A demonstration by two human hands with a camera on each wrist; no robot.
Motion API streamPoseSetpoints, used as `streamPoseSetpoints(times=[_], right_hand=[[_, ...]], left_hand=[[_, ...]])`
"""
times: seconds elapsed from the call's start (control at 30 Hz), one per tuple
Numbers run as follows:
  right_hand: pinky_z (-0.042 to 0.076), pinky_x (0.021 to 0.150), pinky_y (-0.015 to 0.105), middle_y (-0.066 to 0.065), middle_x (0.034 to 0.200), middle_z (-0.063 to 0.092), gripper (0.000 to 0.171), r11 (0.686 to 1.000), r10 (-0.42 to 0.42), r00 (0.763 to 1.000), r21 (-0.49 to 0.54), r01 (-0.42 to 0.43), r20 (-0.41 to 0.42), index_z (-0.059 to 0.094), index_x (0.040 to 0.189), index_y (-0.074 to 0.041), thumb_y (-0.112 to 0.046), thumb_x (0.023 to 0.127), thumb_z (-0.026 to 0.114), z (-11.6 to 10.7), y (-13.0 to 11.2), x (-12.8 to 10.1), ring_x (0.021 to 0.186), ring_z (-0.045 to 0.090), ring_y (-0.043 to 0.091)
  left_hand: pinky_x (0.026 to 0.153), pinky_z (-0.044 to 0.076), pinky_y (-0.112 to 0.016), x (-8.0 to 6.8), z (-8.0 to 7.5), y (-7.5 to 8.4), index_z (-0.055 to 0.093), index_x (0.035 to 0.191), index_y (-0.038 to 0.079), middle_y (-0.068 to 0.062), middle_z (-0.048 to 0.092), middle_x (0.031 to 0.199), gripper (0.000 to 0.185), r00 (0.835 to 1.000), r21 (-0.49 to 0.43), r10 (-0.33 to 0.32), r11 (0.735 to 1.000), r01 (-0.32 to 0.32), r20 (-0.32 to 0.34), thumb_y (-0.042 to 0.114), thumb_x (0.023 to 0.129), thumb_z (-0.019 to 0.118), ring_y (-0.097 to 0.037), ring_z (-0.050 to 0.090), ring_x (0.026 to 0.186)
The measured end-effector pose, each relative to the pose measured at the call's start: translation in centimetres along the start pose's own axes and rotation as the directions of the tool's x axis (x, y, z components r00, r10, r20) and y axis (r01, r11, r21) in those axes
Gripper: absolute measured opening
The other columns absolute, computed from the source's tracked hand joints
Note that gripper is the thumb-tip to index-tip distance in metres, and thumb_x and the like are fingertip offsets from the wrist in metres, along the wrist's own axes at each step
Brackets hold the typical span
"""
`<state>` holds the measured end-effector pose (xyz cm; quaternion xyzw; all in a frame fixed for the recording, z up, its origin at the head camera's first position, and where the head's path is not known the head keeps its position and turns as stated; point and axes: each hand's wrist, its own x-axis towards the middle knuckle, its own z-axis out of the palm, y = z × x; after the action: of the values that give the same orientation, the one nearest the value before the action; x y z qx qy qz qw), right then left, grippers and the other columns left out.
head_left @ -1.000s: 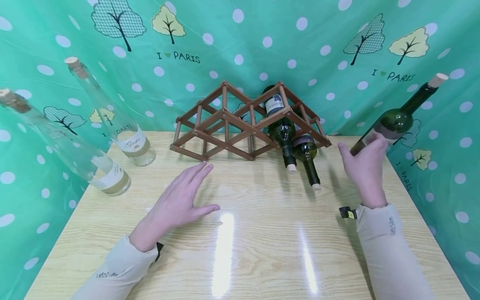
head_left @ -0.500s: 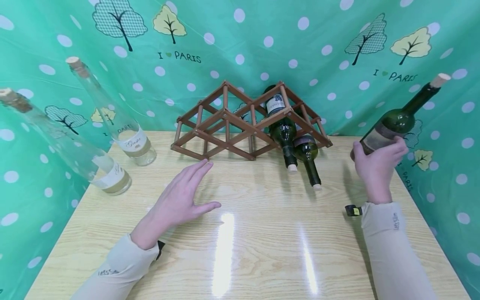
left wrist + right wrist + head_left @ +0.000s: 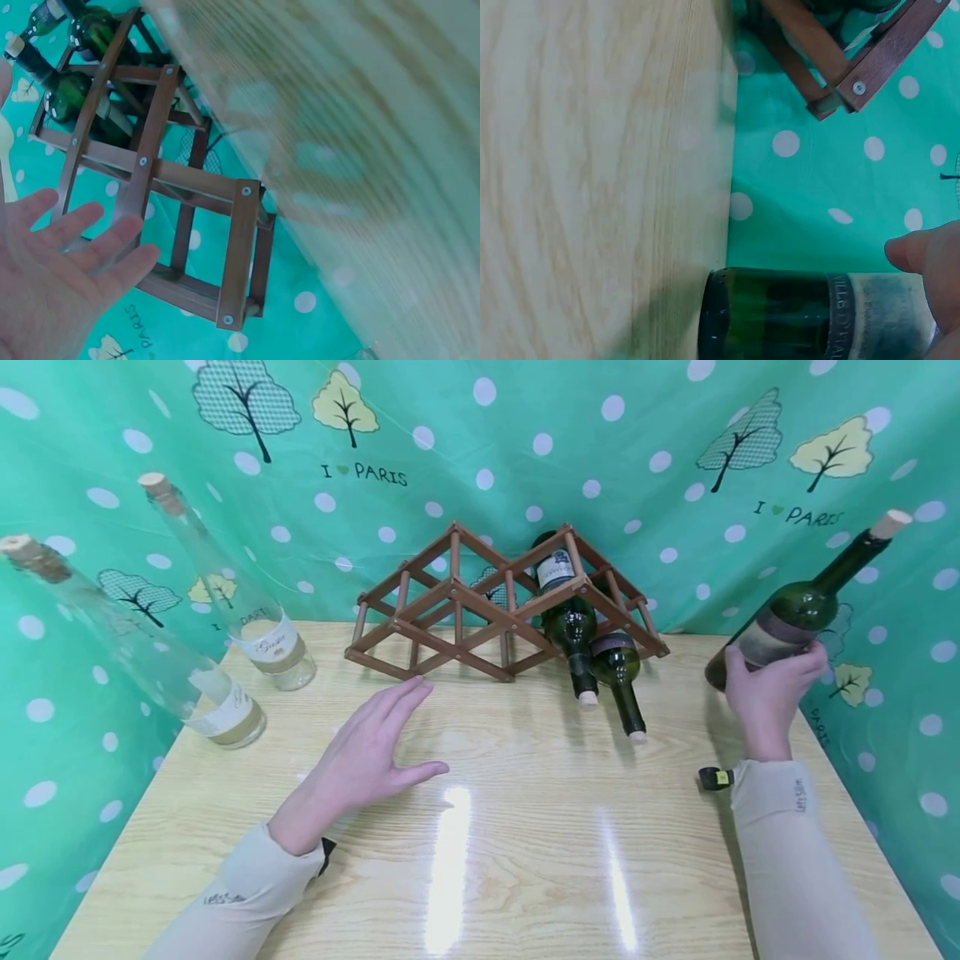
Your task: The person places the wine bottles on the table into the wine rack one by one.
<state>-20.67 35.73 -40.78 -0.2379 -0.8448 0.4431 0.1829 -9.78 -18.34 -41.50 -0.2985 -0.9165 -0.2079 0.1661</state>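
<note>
At the right of the table, my right hand (image 3: pixel 772 697) grips the lower body of a dark green corked wine bottle (image 3: pixel 806 602), thumb on its left side and fingers at its right. In the right wrist view the bottle's base (image 3: pixel 739 315) is right at the tabletop, and the hand partly covers its label. My left hand (image 3: pixel 360 760), fingers extended and thumb spread, is over the table in front of a wooden wine rack (image 3: pixel 450 652) and holds nothing. Two green bottles lie in the rack's right part, an upper bottle (image 3: pixel 570 622) and a lower bottle (image 3: pixel 618 668), necks forward.
Two clear corked bottles stand at the left: a nearer clear bottle (image 3: pixel 221 710) and a farther clear bottle (image 3: pixel 273 647). A green dotted curtain (image 3: pixel 480 427) surrounds the back and sides of the wooden table (image 3: pixel 525 860).
My right hand has shifted right along the bottle, its thumb now against the left side and its fingers at the right side. The left hand has stayed nearly still; the view has shifted slightly.
</note>
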Motion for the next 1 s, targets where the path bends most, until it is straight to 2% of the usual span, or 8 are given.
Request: streamPoseSetpoints(times=[0.27, 0.43, 0.63, 0.8, 1.0], right_hand=[[0.01, 0.128, 0.029, 0.003, 0.17, 0.001, 0.097, 0.997, 0.021, 0.999, 0.079, -0.023, 0.03, -0.009, 0.165, -0.026, -0.05, 0.102, 0.06, 0.1, 0.9, 1.0, 0.16, 0.008, 0.015], [0.01, 0.128, 0.027, 0.002, 0.172, 0.006, 0.095, 0.994, -0.008, 0.999, 0.113, 0.005, 0.034, -0.006, 0.165, -0.026, -0.047, 0.102, 0.062, 0.3, 1.5, 1.7, 0.159, 0.01, 0.013], [0.013, 0.128, 0.03, 0.004, 0.173, 0.013, 0.099, 0.995, 0.015, 0.999, 0.097, -0.02, 0.049, -0.004, 0.166, -0.028, -0.051, 0.1, 0.065, 0.5, 1.9, 2.3, 0.159, 0.015, 0.014], [0.014, 0.128, 0.031, 0.002, 0.174, 0.013, 0.104, 0.994, 0.051, 0.996, 0.093, -0.058, 0.075, -0.006, 0.166, -0.031, -0.054, 0.097, 0.068, 0.4, 2.1, 2.6, 0.16, 0.015, 0.015], [0.012, 0.129, 0.033, 0.001, 0.175, 0.012, 0.103, 0.995, 0.057, 0.995, 0.083, -0.063, 0.083, -0.005, 0.166, -0.033, -0.055, 0.097, 0.068, 0.3, 2.2, 2.5, 0.16, 0.013, 0.015]], left_hand=[[0.12, 0.037, -0.057, 0.4, -0.1, 0.2, 0.039, 0.163, 0.008, -0.015, 0.042, 0.165, 0.104, 1.0, 0.023, 0.025, 0.999, -0.025, 0.005, 0.065, 0.086, 0.079, -0.037, 0.044, 0.148], [0.118, 0.039, -0.059, 0.5, -0.1, 0.4, 0.044, 0.16, 0.01, -0.016, 0.044, 0.163, 0.1, 0.999, 0.056, 0.037, 0.998, -0.038, 0.019, 0.067, 0.085, 0.079, -0.04, 0.045, 0.146], [0.118, 0.039, -0.06, 0.5, -0.4, 0.8, 0.049, 0.157, 0.012, -0.016, 0.046, 0.162, 0.099, 0.998, 0.102, 0.016, 0.995, -0.021, 0.056, 0.07, 0.083, 0.079, -0.042, 0.046, 0.145], [0.117, 0.039, -0.061, 0.6, -0.6, 1.0, 0.05, 0.157, 0.012, -0.016, 0.046, 0.161, 0.1, 0.998, 0.108, 0.004, 0.994, -0.012, 0.068, 0.071, 0.082, 0.08, -0.041, 0.045, 0.145], [0.117, 0.039, -0.061, 0.5, -0.7, 1.1, 0.05, 0.156, 0.011, -0.015, 0.046, 0.161, 0.1, 0.998, 0.119, 0.0, 0.993, -0.008, 0.07, 0.071, 0.082, 0.079, -0.042, 0.046, 0.144]])
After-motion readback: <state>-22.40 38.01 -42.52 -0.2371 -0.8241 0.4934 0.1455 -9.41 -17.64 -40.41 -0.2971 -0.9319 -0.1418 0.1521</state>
